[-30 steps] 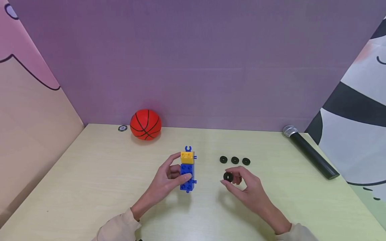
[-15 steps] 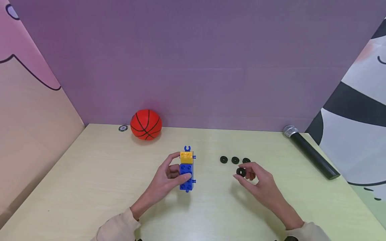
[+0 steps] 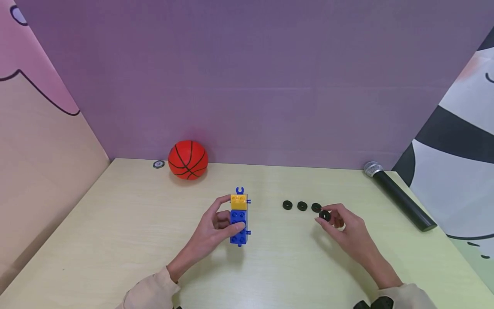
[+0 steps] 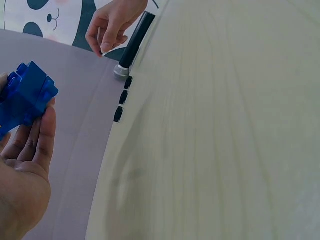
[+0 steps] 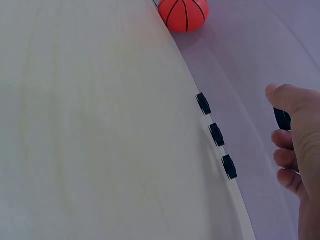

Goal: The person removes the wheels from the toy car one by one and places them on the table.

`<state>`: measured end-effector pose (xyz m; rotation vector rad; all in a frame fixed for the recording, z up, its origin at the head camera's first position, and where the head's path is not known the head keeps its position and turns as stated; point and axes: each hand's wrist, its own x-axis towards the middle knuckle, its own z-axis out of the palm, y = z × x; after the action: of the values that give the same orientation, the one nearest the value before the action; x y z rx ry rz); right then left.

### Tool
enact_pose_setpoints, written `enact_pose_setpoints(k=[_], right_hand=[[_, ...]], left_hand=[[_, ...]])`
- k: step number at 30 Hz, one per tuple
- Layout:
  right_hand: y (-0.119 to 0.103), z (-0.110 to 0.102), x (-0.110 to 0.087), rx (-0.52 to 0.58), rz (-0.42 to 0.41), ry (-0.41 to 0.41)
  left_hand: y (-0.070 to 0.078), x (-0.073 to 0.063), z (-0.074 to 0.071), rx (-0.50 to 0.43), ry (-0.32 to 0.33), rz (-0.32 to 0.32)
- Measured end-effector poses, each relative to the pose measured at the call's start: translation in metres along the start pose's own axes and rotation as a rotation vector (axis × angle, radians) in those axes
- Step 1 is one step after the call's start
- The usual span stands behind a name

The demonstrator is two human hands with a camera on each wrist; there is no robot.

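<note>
My left hand [image 3: 212, 231] grips a toy of joined blue and yellow building blocks [image 3: 239, 219], thumb across the blue part. A blue hook tops the toy, and small blue pegs stick out on its right side. Between thumb and forefinger, my right hand [image 3: 349, 231] pinches a small black toy wheel [image 3: 324, 215] with a hole in its middle. In the right wrist view the pinched wheel [image 5: 282, 119] is partly hidden behind the hand. Three similar black wheels [image 3: 302, 206] lie in a row on the table, the rightmost just beyond my right fingertips.
A red toy basketball [image 3: 188, 160] sits at the table's back left, beside a small round disc [image 3: 158, 164]. At the right edge a black microphone [image 3: 401, 197] lies slanted. Behind the table [image 3: 135, 223] rises a purple panel [image 3: 247, 86].
My right hand has moved to the right with the wheel in its pinch, passing in front of the row of wheels. My left hand and the block toy have stayed nearly still.
</note>
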<state>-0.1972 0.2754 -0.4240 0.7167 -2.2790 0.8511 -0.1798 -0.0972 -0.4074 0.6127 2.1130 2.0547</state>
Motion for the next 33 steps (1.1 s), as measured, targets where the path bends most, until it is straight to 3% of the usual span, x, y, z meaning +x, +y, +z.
enact_pose_setpoints(k=[21,27,33], right_hand=[[0.039,-0.009,-0.001,-0.143,0.106,-0.088],[0.045,-0.008,0.001,-0.147,0.095,-0.083],[0.052,-0.009,0.004,-0.160,0.177,-0.121]], left_hand=[[0.000,-0.002,-0.002,-0.010,0.004,0.001],[0.000,-0.002,-0.002,-0.014,0.005,-0.007],[0.000,-0.002,-0.003,-0.019,0.003,-0.012]])
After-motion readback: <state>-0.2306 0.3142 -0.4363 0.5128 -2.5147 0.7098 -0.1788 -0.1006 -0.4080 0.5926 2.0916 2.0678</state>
